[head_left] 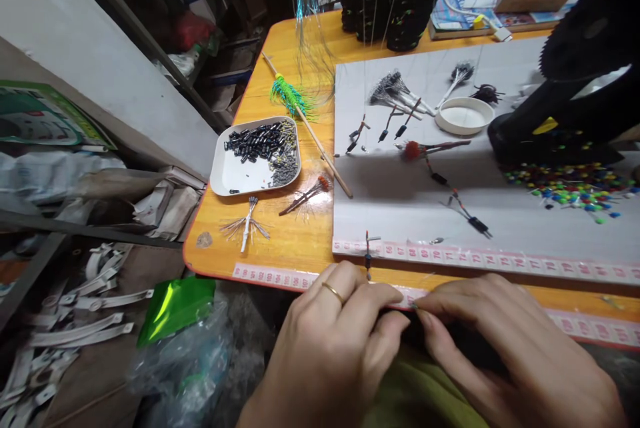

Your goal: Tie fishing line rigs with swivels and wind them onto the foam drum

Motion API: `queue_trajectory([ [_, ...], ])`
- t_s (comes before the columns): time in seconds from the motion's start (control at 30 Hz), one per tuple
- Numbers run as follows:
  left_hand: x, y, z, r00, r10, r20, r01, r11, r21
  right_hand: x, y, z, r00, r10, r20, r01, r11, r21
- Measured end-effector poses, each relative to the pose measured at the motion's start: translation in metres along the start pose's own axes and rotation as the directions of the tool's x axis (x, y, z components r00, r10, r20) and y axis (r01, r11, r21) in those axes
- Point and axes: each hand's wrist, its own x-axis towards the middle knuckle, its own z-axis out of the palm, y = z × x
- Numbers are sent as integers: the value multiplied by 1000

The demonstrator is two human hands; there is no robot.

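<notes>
My left hand (335, 341), with a ring on one finger, is closed in a pinch at the near edge of the orange table (300, 241). My right hand (500, 341) meets it fingertip to fingertip, also pinched. What they hold between them is too small to make out. Just above my left fingers a small black piece (368, 251) stands on a thin line by the pink measuring tape (475, 258). On the white board (415, 201) lie several rigs with black sleeves (470, 215) and a red-tufted one (425, 148).
A white tray (235, 175) of black and grey small parts sits at the left. A wooden stick with green fibres (300, 115), a round white dish (465, 116), coloured beads (570, 185), and a black stand (550, 121) are farther back. Left of the table lie a green bag (175, 305) and clutter.
</notes>
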Motion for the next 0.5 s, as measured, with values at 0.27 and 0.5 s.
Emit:
queue_trajectory([
  [0.27, -1, -8, -9, 1000, 4, -7, -3, 986, 167, -1, 4, 2, 998, -65, -20, 65, 998, -3],
  [0.5, 0, -14, -17, 990, -129, 57, 117, 977, 177, -5, 4, 3, 1000, 9, 0, -9, 1000, 21],
])
